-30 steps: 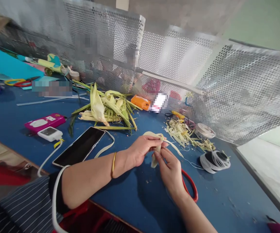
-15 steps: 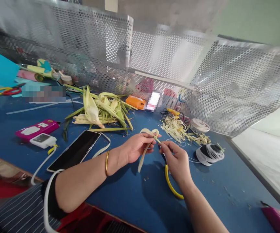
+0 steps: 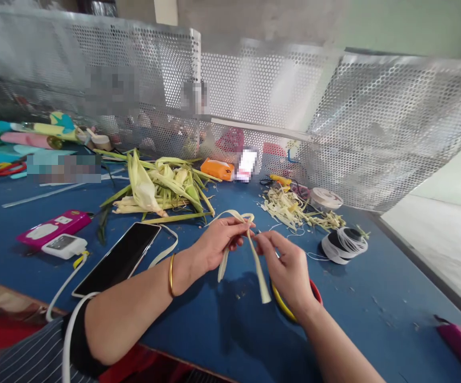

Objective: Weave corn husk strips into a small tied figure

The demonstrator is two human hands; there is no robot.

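one tub (image 3: 103,142) beyond husk strip (image 3: 258,268)

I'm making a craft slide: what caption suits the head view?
Left hand pinching a looped pale strip close to the right hand, with green husks heaped beyond on a blue table.

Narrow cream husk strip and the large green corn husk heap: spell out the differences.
The narrow cream husk strip is pinched in the left hand; the large green corn husk heap lies on the blue table.
The strip is slim, with a loop and hanging ends; the heap is bulky, mixing broad leaves with stalks.
The strip is evenly pale; the heap runs from pale yellow to green.
Both look like plant material.
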